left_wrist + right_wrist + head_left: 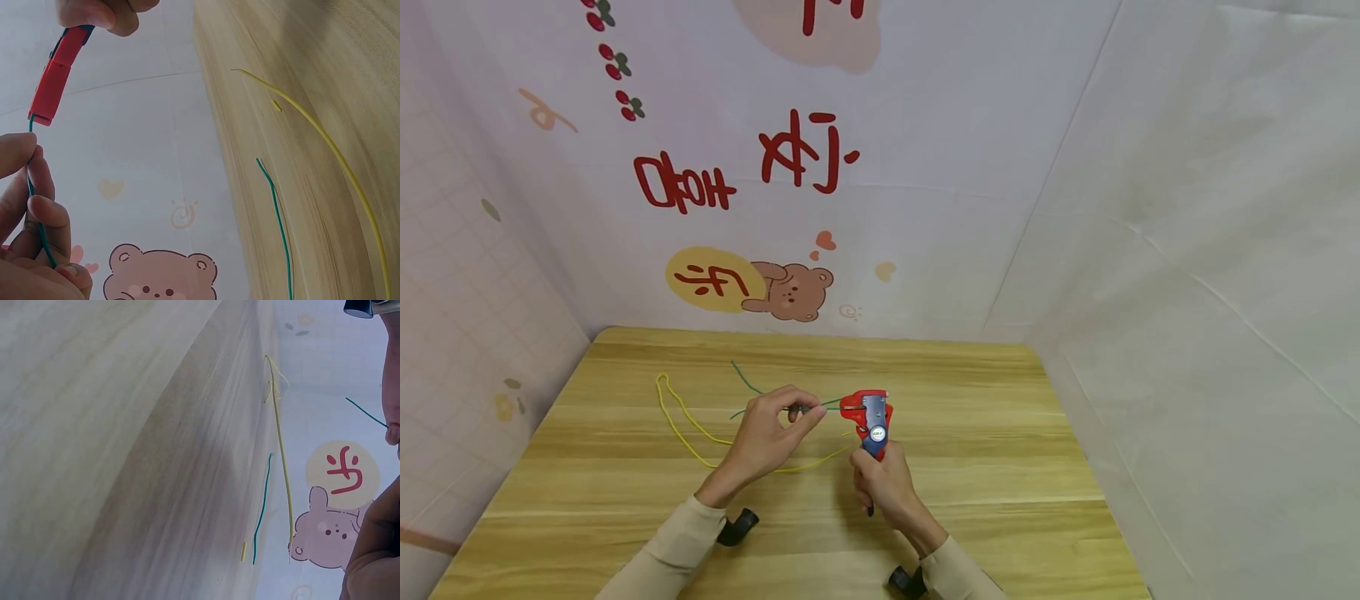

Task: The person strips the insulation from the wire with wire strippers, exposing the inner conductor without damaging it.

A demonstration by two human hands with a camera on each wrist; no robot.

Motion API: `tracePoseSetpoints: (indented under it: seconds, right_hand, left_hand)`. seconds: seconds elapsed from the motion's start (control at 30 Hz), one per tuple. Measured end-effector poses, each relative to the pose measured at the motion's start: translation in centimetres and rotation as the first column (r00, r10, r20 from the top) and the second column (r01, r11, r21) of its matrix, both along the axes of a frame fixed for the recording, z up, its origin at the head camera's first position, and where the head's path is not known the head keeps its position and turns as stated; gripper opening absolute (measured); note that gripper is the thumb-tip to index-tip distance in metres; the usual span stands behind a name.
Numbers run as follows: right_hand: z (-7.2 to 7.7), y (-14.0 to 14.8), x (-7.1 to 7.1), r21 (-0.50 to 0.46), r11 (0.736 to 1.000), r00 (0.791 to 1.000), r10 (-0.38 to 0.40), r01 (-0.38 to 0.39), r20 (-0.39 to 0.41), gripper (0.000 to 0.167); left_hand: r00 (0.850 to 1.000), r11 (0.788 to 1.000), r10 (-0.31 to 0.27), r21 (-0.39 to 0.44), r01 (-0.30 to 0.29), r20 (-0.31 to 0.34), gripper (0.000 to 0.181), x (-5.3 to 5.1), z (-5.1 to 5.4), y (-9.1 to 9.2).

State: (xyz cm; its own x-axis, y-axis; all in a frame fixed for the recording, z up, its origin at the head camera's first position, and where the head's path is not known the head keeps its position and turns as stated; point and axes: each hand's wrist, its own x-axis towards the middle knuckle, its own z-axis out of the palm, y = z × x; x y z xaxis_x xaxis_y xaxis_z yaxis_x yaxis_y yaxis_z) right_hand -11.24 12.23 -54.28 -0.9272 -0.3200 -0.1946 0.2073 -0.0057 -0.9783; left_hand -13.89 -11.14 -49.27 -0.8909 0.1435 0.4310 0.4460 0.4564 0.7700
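Observation:
My left hand (771,433) pinches a green wire (44,240) between thumb and fingers. Past the fingertips, the wire's front end enters the jaws of a red and blue wire stripper (874,412). My right hand (886,485) grips the stripper by its handles, holding it upright above the table. In the left wrist view, a second green wire (281,228) lies on the wood. Beside it is a long yellow wire (337,150) with a thin bare tip, and a short yellow piece (276,105). The right wrist view shows only part of the right hand; the stripper is out of sight there.
The wooden table (1000,467) meets a white printed wall sheet (940,250) at its back edge, and another sheet (1210,333) stands along the right. The yellow wire loops across the table's left half. Black wrist devices (739,527) sit near both sleeves.

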Motion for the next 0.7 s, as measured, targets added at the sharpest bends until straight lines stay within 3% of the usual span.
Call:
tracePoseSetpoints:
  seconds: [0.23,0.7]
  right_hand:
    - [-0.01,-0.07,-0.03,-0.020,1.000,1.000,0.002,-0.002,-0.006,0.032]
    - [0.01,-0.01,-0.09,-0.001,1.000,1.000,-0.004,0.004,-0.008,0.028]
  left_hand:
    - [1.000,1.000,0.003,0.007,-0.003,-0.018,0.005,-0.01,-0.03,0.01]
    - [0.999,1.000,0.010,0.016,-0.009,-0.040,0.005,-0.02,-0.15,-0.03]
